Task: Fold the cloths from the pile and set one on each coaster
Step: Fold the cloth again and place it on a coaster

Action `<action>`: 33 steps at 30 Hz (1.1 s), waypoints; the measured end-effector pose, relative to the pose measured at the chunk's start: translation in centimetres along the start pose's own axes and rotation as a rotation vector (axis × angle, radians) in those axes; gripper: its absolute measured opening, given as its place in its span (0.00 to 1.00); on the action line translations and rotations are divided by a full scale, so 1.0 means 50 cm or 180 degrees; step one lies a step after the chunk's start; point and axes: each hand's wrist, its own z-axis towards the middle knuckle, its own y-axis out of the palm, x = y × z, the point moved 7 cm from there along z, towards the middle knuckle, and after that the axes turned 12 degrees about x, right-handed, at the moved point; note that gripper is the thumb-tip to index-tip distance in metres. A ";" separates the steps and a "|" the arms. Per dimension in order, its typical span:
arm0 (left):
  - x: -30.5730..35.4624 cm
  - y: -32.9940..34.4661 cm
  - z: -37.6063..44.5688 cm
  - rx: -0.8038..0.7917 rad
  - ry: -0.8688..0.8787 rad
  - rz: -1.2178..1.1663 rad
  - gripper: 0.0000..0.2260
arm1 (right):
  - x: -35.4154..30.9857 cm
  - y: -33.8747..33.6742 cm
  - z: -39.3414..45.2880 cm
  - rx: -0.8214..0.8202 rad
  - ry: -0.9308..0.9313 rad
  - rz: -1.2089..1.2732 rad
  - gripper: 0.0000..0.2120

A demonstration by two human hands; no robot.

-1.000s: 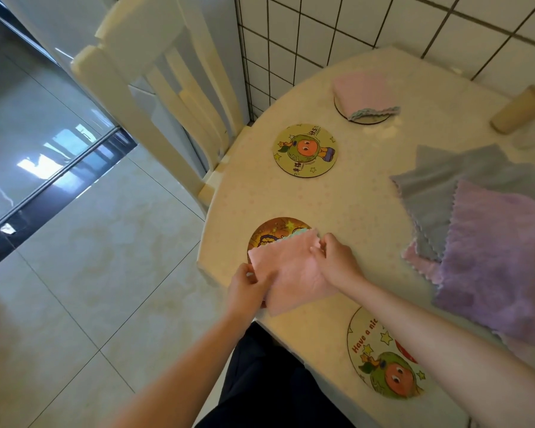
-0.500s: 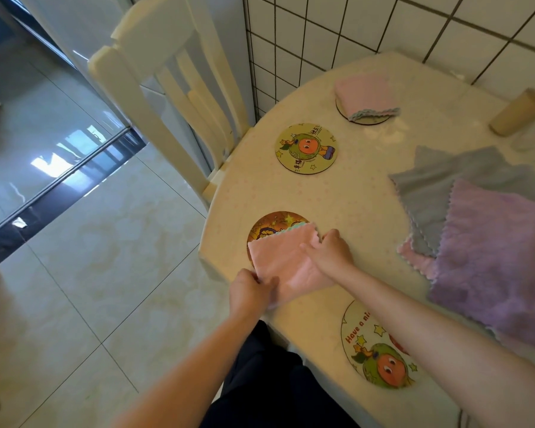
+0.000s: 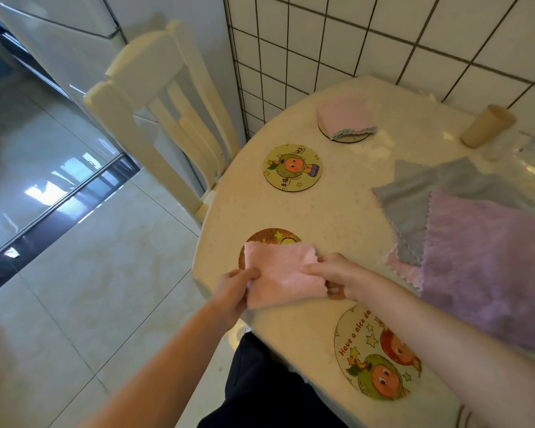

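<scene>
A cream wooden chair [image 3: 164,118] stands well beyond the left hand [image 3: 233,291], up and to its left, its slatted back close against the edge of the round table [image 3: 337,211], which bears a pale speckled cover. Far past the right hand [image 3: 340,278], near the white tiled wall [image 3: 383,35], a tan cylindrical cup [image 3: 487,126] leans tilted. Glossy beige floor tiles [image 3: 90,288] spread left of the left hand.

I see both forearms bare to the frame's near edge, no sleeves, watch or rings on the left hand [image 3: 233,288] or right hand [image 3: 337,274]. Dark trousers [image 3: 260,387] cover the legs.
</scene>
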 end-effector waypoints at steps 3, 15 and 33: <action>0.074 0.020 0.011 -0.0249 0.0098 -0.0097 0.06 | -0.042 -0.015 0.004 -0.0108 -0.0003 0.0380 0.13; 0.474 0.184 0.186 -0.0376 0.1321 0.0847 0.05 | -0.280 -0.084 0.137 0.0209 -0.0098 0.1906 0.06; 0.623 0.353 0.363 -0.0440 0.2922 0.2545 0.10 | -0.282 -0.023 0.276 0.1511 0.0422 0.2651 0.03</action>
